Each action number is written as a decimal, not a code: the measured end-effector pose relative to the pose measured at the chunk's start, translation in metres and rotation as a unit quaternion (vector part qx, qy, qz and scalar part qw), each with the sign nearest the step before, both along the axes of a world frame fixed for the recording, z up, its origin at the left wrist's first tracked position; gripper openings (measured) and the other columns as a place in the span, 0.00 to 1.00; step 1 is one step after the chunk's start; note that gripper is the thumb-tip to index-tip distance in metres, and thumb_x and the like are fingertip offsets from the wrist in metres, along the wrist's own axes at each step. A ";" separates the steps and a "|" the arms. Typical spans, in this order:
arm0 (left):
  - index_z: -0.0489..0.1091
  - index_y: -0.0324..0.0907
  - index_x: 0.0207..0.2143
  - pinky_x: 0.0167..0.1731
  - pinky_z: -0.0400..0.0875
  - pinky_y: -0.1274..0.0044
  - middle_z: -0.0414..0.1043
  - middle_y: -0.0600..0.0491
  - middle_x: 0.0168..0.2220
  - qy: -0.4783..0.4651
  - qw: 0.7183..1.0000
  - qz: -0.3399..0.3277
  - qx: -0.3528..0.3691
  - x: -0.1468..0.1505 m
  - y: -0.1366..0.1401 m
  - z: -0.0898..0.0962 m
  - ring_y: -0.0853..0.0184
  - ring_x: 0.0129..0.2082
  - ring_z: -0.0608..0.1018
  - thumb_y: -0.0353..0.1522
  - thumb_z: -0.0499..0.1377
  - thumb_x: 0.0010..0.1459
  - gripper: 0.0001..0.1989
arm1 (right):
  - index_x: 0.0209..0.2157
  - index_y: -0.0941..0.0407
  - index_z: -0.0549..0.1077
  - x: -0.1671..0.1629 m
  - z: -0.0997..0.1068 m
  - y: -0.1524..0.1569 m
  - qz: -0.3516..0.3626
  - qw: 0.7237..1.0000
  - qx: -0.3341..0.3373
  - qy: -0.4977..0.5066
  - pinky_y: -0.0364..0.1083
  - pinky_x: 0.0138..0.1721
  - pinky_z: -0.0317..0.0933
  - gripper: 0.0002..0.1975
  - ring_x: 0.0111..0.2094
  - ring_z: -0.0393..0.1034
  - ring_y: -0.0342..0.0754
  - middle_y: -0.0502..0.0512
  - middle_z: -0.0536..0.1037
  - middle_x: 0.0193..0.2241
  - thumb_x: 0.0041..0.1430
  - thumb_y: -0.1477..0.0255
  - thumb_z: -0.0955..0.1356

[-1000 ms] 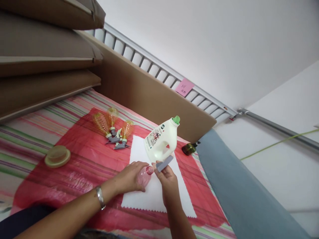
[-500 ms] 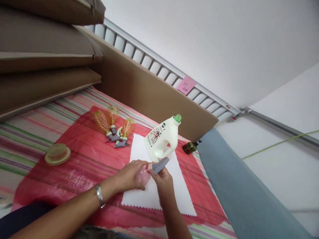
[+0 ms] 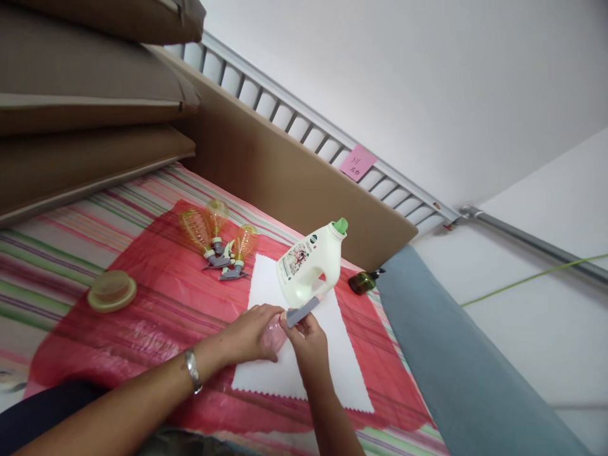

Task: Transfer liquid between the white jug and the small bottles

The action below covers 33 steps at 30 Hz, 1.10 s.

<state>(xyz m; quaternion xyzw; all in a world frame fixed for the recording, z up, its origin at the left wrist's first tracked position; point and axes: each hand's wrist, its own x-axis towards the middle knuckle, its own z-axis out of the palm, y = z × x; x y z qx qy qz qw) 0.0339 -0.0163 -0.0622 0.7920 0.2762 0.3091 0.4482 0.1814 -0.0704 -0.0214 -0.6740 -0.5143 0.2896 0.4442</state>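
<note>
My left hand (image 3: 251, 332) wraps round a clear pinkish spray bottle (image 3: 274, 335), held tilted over a white sheet with a zigzag edge (image 3: 266, 379). At the bottle's neck, the fingers of my right hand (image 3: 306, 342) grip its grey spray head (image 3: 303, 311). Whether the head is fully seated on the neck is hidden by my fingers. Just behind my hands stands a white jug (image 3: 311, 263) with a printed label, a handle and a green spout in its mouth.
Several yellow spray bottles with grey heads (image 3: 246, 244) lie on a red plastic sheet (image 3: 161, 278). A yellowish round lid (image 3: 112, 291) sits left, a dark green pump bottle (image 3: 361, 282) right. A brown board (image 3: 294, 177) rises behind; stacked brown cushions (image 3: 95, 145) stand at left.
The grey spray head has turned a little in my right fingers at the bottle's neck. My left hand stays around the bottle. The view has shifted slightly.
</note>
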 end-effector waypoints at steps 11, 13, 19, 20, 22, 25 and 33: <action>0.69 0.42 0.38 0.41 0.67 0.76 0.72 0.52 0.37 -0.197 0.978 0.056 -0.047 0.017 -0.008 0.024 0.65 0.39 0.73 0.27 0.58 0.51 0.10 | 0.39 0.58 0.71 -0.013 0.003 0.004 -0.019 0.998 -0.005 0.061 0.51 0.44 0.64 0.17 0.41 0.72 0.53 0.57 0.78 0.38 0.48 0.64 0.70; 0.70 0.42 0.38 0.41 0.66 0.76 0.72 0.52 0.37 -0.199 0.977 0.060 -0.050 0.017 -0.008 0.025 0.65 0.39 0.73 0.27 0.58 0.51 0.10 | 0.39 0.58 0.72 -0.010 0.009 -0.001 0.001 0.999 -0.017 0.050 0.51 0.43 0.64 0.16 0.41 0.72 0.53 0.57 0.78 0.38 0.48 0.65 0.69; 0.69 0.42 0.37 0.41 0.65 0.76 0.71 0.53 0.35 -0.176 0.981 0.070 -0.048 0.015 -0.008 0.025 0.65 0.38 0.72 0.30 0.60 0.51 0.09 | 0.38 0.55 0.72 0.010 0.045 -0.027 -0.040 0.964 0.128 -0.228 0.55 0.45 0.62 0.12 0.42 0.70 0.54 0.58 0.77 0.39 0.53 0.65 0.67; 0.69 0.42 0.38 0.41 0.65 0.76 0.71 0.53 0.35 -0.174 0.981 0.069 -0.047 0.015 -0.008 0.025 0.65 0.39 0.72 0.30 0.60 0.51 0.10 | 0.40 0.54 0.72 0.012 0.051 -0.027 -0.016 0.941 0.176 -0.289 0.55 0.48 0.60 0.12 0.46 0.67 0.54 0.59 0.75 0.42 0.54 0.66 0.67; 0.69 0.42 0.39 0.42 0.64 0.75 0.71 0.53 0.37 -0.177 0.981 0.066 -0.043 0.015 -0.009 0.025 0.65 0.39 0.72 0.30 0.59 0.52 0.10 | 0.44 0.52 0.71 0.012 0.061 -0.023 0.085 0.895 0.215 -0.381 0.56 0.51 0.56 0.13 0.51 0.63 0.54 0.58 0.72 0.47 0.55 0.69 0.66; 0.68 0.42 0.40 0.43 0.64 0.75 0.71 0.52 0.38 -0.182 0.981 0.062 -0.040 0.016 -0.010 0.024 0.65 0.40 0.72 0.30 0.59 0.53 0.10 | 0.43 0.50 0.72 0.008 0.068 -0.009 0.200 0.857 0.173 -0.443 0.56 0.52 0.54 0.11 0.46 0.66 0.52 0.55 0.76 0.42 0.58 0.71 0.65; 0.67 0.42 0.38 0.41 0.65 0.75 0.70 0.53 0.37 -0.191 0.978 0.064 -0.054 0.015 -0.009 0.021 0.65 0.39 0.72 0.31 0.61 0.49 0.12 | 0.36 0.51 0.75 0.000 0.070 0.008 0.208 0.871 0.103 -0.434 0.47 0.38 0.59 0.08 0.35 0.68 0.48 0.51 0.77 0.31 0.58 0.72 0.64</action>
